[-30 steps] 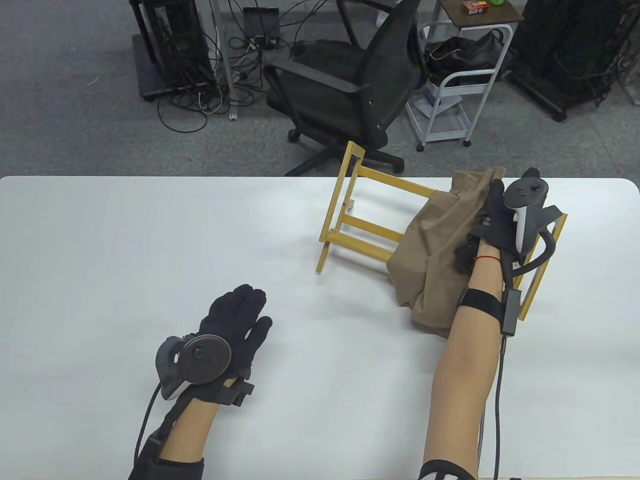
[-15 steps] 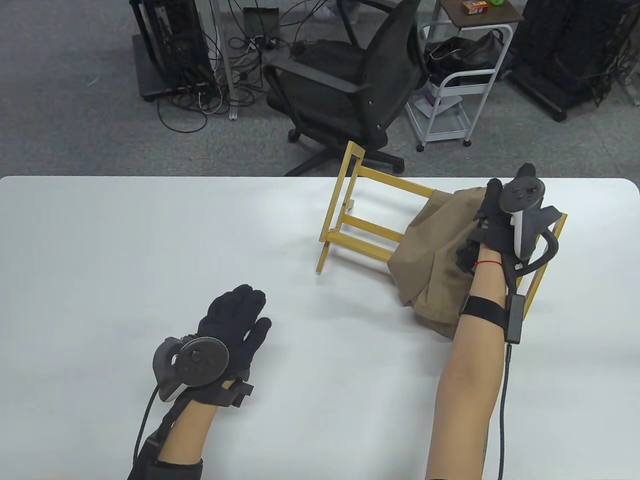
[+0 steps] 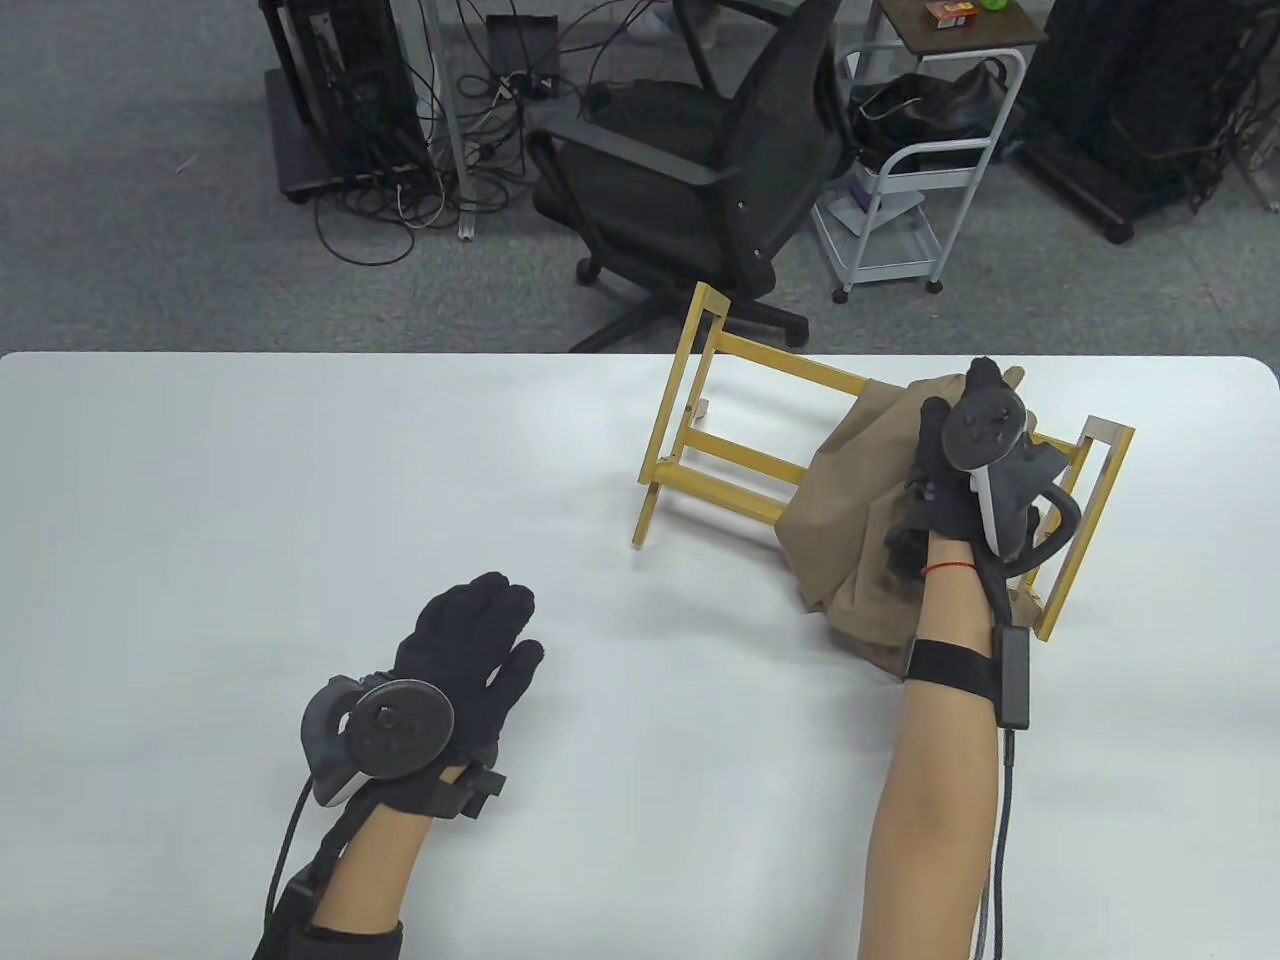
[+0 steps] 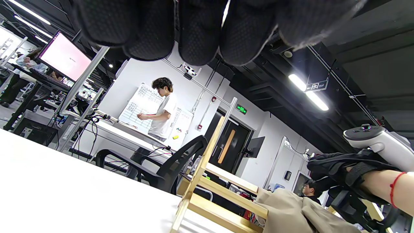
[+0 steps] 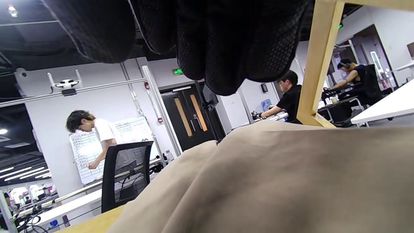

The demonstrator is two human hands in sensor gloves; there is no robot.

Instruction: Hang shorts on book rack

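The tan shorts (image 3: 860, 500) hang over the top bar of the yellow wooden book rack (image 3: 740, 470) at its right end and reach down to the table. My right hand (image 3: 960, 400) hovers just over the shorts with its fingers spread, holding nothing. In the right wrist view its fingers (image 5: 223, 42) hang apart from the cloth (image 5: 275, 174), beside a rack post (image 5: 315, 64). My left hand (image 3: 505, 620) rests flat and empty on the table, well left of the rack. The left wrist view shows the rack (image 4: 207, 152), the shorts (image 4: 291, 210) and my right hand (image 4: 336, 165) above them.
The white table (image 3: 300, 480) stretches left of the rack. Behind its far edge stand a black office chair (image 3: 720, 170) and a white trolley (image 3: 900, 190). The rack's right end frame (image 3: 1090, 520) stands near the table's right side.
My right hand lowered the shorts' top edge onto the rack bar, let go of it, and drew back to the left. The left hand has barely moved.
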